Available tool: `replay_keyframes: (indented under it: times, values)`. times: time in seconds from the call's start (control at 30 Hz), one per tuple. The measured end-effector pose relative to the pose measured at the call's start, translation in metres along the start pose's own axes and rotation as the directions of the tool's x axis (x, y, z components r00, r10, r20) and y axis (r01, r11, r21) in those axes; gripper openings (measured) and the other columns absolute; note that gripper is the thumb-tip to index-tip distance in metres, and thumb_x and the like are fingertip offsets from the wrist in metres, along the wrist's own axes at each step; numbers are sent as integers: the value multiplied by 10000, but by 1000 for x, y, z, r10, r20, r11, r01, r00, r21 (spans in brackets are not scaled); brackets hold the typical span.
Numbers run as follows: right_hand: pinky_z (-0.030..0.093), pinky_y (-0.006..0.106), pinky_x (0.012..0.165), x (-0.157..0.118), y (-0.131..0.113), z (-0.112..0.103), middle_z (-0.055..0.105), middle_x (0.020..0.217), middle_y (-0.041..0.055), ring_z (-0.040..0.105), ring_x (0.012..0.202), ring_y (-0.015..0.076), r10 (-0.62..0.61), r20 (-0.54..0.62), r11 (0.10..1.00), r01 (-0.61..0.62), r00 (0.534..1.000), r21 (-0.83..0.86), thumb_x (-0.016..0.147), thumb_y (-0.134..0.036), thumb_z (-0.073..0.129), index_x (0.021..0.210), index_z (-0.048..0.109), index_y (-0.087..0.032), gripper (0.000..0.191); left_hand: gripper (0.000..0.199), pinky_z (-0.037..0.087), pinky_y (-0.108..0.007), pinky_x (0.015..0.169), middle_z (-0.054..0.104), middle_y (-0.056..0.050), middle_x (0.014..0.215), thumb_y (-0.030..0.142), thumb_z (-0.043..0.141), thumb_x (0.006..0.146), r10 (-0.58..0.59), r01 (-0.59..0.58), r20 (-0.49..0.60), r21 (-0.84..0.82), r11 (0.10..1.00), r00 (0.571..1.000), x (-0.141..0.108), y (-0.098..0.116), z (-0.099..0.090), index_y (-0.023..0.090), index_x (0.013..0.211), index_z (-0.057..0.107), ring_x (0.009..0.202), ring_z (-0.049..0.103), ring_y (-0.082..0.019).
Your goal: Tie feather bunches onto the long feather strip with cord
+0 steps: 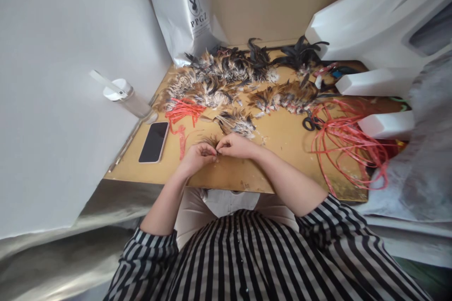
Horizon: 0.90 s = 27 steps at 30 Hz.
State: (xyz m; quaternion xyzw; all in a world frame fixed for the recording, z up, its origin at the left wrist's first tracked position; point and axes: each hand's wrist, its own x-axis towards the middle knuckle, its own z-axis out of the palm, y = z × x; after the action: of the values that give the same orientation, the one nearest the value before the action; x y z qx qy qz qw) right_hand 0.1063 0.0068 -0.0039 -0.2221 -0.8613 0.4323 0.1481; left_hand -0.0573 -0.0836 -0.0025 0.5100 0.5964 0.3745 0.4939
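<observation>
Over the front part of the wooden table (226,179), my left hand (198,157) and my right hand (236,146) meet with their fingertips pinched together. A small bunch of brown feathers (209,140) shows just behind the fingers, its base in the left hand's pinch. What the right fingertips pinch is too small to make out. Close beyond the hands lies a loose pile of brown and white feathers (236,123). Red plastic strips (185,110) lie behind my left hand, with one strand (182,141) trailing down beside it.
Rows of feather bundles (226,68) cover the back, with another row (286,96) at centre right. A phone (154,142) and a white bottle (127,98) are at left. Black-handled scissors (310,123) lie by tangled red plastic cord (348,146). A silver bag (183,14) stands behind.
</observation>
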Motion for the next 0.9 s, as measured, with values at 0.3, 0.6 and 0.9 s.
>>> replay_keyframes:
  times: [0.3, 0.6, 0.9]
  values:
    - [274, 193, 512, 2, -3, 10, 621, 608, -16, 479, 543, 77, 15, -30, 990, -19, 999, -137, 689, -195, 514, 745, 695, -161, 192, 169, 457, -238, 600, 621, -27, 692, 214, 641, 620, 144, -134, -78, 121, 984, 987, -5, -7, 6, 130, 748, 570, 627, 584, -119]
    - [245, 211, 501, 1, -5, 10, 622, 614, -4, 463, 545, 87, -1, -39, 959, -10, 999, -285, 699, -245, 529, 713, 686, -176, 172, 167, 455, -216, 573, 607, -19, 721, 135, 550, 676, 287, -240, -119, 305, 922, 950, -13, -8, 13, 150, 841, 576, 629, 565, -102]
    - [291, 194, 536, -1, -7, 6, 647, 671, -12, 515, 591, 89, 18, 12, 986, -16, 1000, -163, 683, -233, 566, 744, 691, -190, 145, 192, 463, -245, 622, 613, -24, 711, 151, 610, 630, 151, -140, -150, 84, 987, 977, -7, -11, 7, 134, 813, 556, 644, 589, -115]
